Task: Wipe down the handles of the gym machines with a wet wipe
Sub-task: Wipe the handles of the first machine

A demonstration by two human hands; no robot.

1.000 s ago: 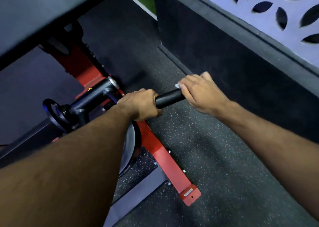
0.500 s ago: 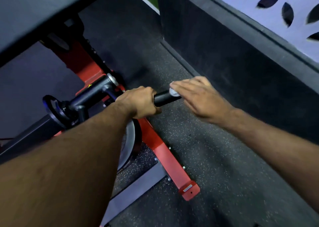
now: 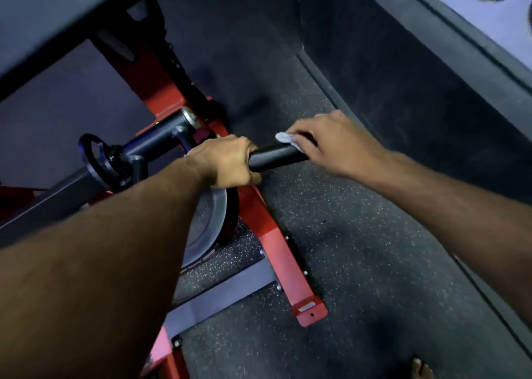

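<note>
A black handle (image 3: 273, 157) sticks out to the right from a red-framed gym machine. My left hand (image 3: 227, 162) grips the handle's inner part, fingers wrapped round it. My right hand (image 3: 334, 145) lies over the handle's free end and holds a small white wet wipe (image 3: 283, 137) against it with curved fingers. Most of the wipe is hidden under those fingers.
The machine's red frame (image 3: 276, 252) runs across the speckled rubber floor (image 3: 359, 249), with a grey weight plate (image 3: 207, 229) below my left wrist. A dark pad (image 3: 43, 18) overhangs at top left. A black wall base (image 3: 403, 76) stands on the right. A bare foot (image 3: 420, 368) shows at the bottom.
My right hand uncurled from the handle's end, went flat over it, and now lies over the end with the wipe showing at its fingertips. My left hand kept its grip.
</note>
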